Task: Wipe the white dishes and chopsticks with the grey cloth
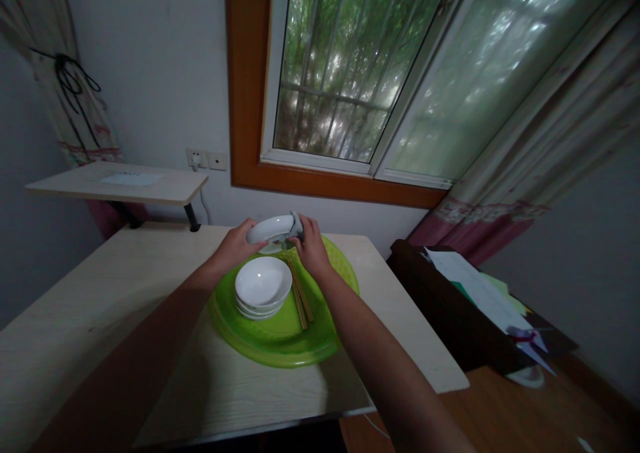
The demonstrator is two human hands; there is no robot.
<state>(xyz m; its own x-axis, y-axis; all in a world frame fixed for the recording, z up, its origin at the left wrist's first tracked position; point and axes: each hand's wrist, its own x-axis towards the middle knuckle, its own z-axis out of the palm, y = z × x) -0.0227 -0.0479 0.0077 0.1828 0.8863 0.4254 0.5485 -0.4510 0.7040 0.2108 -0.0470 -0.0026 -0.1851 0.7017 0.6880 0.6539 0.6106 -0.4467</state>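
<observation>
A white bowl (pixel 270 228), tilted, is held up over the far side of a green tray (pixel 280 356). My left hand (pixel 237 245) grips its left edge, fingers closed. At the opposite rim my right hand (pixel 311 245) is closed on a grey cloth (pixel 297 226), which is pressed against the bowl. Below, a stack of several white bowls (pixel 263 283) stands on the tray. Wooden chopsticks (pixel 301 296) lie to the right of the stack. Under the held bowl another white dish shows in part, mostly hidden.
The tray rests on a pale wooden table (pixel 400 306). A small raised shelf (pixel 120 181) with a paper on it stands at the back left. Dark furniture bearing papers (pixel 475 286) is to the right. Behind the table are a wall socket (pixel 197 158) and a window (pixel 350 73).
</observation>
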